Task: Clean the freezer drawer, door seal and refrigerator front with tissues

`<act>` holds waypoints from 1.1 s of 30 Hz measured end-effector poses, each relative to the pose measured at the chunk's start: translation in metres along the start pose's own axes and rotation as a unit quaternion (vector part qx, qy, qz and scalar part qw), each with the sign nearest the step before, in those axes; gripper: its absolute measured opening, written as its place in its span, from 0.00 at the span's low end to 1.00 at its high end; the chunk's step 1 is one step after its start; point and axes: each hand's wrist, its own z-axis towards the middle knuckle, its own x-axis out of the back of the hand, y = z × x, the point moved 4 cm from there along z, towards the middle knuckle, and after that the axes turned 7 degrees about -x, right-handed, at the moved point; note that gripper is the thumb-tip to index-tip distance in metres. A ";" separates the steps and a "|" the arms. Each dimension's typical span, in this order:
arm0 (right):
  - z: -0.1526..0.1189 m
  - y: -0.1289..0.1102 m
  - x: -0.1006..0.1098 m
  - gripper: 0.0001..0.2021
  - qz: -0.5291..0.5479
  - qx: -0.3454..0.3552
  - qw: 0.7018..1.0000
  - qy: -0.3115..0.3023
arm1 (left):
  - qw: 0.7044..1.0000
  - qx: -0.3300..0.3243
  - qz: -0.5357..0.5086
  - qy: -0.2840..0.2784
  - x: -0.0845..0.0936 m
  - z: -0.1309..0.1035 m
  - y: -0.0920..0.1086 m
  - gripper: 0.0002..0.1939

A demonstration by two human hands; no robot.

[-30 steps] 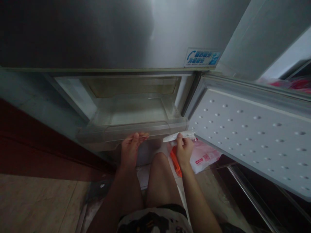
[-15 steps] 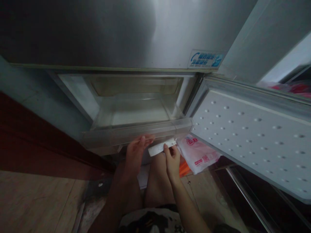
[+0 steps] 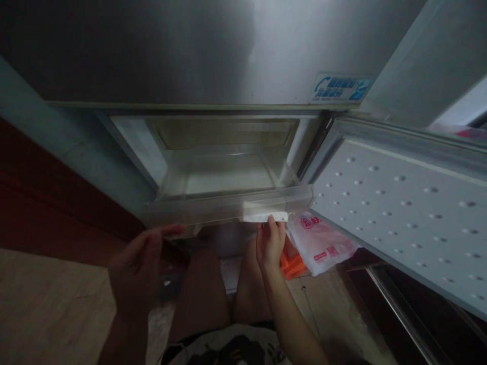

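A clear plastic drawer (image 3: 182,210) is pulled part way out of the fridge compartment, with nothing seen inside it. Between its thumb and fingers, my right hand (image 3: 271,241) holds a flat white strip (image 3: 265,217) up against the right half of the drawer's front. My left hand (image 3: 139,263) is blurred, below and left of the drawer's left end. Its index finger points right near the drawer's lower edge, and I cannot make out anything in it.
The fridge door (image 3: 403,203) stands open on the right. Below it are a white plastic bag (image 3: 321,246) with red print and an orange object (image 3: 291,261). A dark red panel (image 3: 57,203) rises at the left.
My left hand has moved left, away from the strip. My right hand has brought the strip up against the drawer front and levelled it. The view has shifted slightly.
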 end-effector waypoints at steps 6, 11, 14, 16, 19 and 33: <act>0.001 -0.001 -0.008 0.14 0.065 0.004 0.997 -0.041 | 0.976 -0.191 0.102 -0.023 0.003 0.019 0.007 0.18; 0.013 0.000 -0.009 0.14 0.042 -0.004 0.996 -0.078 | 0.942 -0.292 0.152 -0.062 -0.011 0.029 -0.002 0.19; 0.022 0.000 -0.007 0.14 0.018 -0.003 0.996 -0.091 | 0.936 -0.296 0.165 -0.095 -0.019 0.032 -0.010 0.20; 0.026 0.000 -0.005 0.13 -0.005 0.001 0.996 -0.092 | 0.932 -0.300 0.175 -0.107 -0.021 0.033 -0.013 0.22; 0.028 0.000 -0.001 0.13 -0.023 0.019 0.997 -0.077 | 0.926 -0.306 0.185 -0.117 -0.022 0.033 -0.015 0.24; 0.026 0.014 -0.025 0.12 -0.017 0.009 0.996 -0.087 | 0.921 -0.291 0.238 -0.100 -0.031 0.031 -0.017 0.28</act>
